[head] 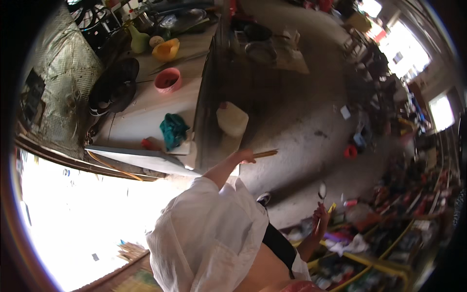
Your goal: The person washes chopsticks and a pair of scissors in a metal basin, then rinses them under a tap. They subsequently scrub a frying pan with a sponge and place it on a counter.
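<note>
My left hand (245, 156) reaches out past the near corner of a counter and grips a small bundle of thin sticks (266, 153), which look like chopsticks. Lower on the right, my right hand (319, 219) holds a metal spoon (321, 191) upright by its handle. A yellow strip (332, 208) shows beside those fingers; whether it is held I cannot tell. Nearest to the left hand on the counter (146, 106) lie a crumpled teal cloth (174, 131) and a red object (149, 144). Just beyond that hand a whitish plastic jug (232, 118) stands beside the counter.
Farther along the counter are a pink bowl (168, 80), a cut orange squash (166, 50), a green gourd (139, 41) and a dark wok (115, 87). Cluttered yellow-framed shelving (372, 261) lies close on the right. A red container (350, 151) sits on the concrete floor (292, 120).
</note>
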`<state>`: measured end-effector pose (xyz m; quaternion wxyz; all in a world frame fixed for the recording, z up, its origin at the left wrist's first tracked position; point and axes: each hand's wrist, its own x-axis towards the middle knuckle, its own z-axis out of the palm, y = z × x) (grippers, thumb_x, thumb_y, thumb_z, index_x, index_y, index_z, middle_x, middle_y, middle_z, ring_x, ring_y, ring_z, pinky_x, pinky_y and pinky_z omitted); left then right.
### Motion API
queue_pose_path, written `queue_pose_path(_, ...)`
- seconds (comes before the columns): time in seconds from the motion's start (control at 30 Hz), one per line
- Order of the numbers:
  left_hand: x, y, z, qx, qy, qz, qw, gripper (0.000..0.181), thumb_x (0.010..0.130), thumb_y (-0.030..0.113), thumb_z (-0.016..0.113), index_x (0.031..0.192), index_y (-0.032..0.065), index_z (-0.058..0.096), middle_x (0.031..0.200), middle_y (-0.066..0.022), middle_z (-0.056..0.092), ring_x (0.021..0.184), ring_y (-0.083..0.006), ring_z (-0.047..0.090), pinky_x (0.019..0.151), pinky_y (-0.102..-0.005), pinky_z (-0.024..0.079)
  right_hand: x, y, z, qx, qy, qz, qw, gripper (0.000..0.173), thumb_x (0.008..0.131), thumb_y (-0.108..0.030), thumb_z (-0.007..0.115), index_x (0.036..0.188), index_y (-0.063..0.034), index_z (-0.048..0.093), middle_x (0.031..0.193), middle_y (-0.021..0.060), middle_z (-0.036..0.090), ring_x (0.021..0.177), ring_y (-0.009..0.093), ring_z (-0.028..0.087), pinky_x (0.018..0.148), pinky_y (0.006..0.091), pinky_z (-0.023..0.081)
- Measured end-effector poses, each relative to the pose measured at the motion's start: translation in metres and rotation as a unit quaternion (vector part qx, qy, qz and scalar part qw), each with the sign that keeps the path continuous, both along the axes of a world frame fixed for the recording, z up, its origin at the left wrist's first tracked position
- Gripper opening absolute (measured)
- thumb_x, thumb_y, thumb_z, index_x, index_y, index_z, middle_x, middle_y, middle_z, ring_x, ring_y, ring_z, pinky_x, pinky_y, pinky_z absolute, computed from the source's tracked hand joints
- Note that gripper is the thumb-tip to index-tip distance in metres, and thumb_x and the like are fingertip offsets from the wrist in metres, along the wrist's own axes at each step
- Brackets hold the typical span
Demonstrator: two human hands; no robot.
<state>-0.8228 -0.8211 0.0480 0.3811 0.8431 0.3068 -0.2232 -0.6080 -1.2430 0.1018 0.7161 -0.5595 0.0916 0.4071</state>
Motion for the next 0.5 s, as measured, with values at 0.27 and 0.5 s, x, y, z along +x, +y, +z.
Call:
queue_pose_path(0.27,0.031,0.063,0.112,0.079,-0.198,0.124,0.969,0.042,0.080,0.043,0.057,0.082,0.0020,0.059,0.071,-0.0133,0.060,0.062,-0.0235,0.060,0.056,-0.0367,0.046,0.188,0.164,0.133,0.080,-0.268,0.077,0.957,0.036,0.093,-0.025,0.042,0.122,-0.0044,0.044,0.061,-0.0053,0.040,0.047,0.008,0.037,0.038,0.0245,0.031)
queue_pose_path(0.5,-0.012,0.055,-0.050,-0.159,0.030,0.390,0.906,0.033,0.082,0.040,0.058,0.079,0.0070,0.062,0.058,-0.0090,0.056,0.046,-0.0198,0.052,0.042,-0.0360,0.040,0.356,0.269,-0.081,-0.342,-0.735,0.220,0.542,0.019,0.092,-0.022,0.046,0.103,-0.0088,0.053,0.077,0.0059,0.054,0.066,0.018,0.051,0.060,0.0337,0.046)
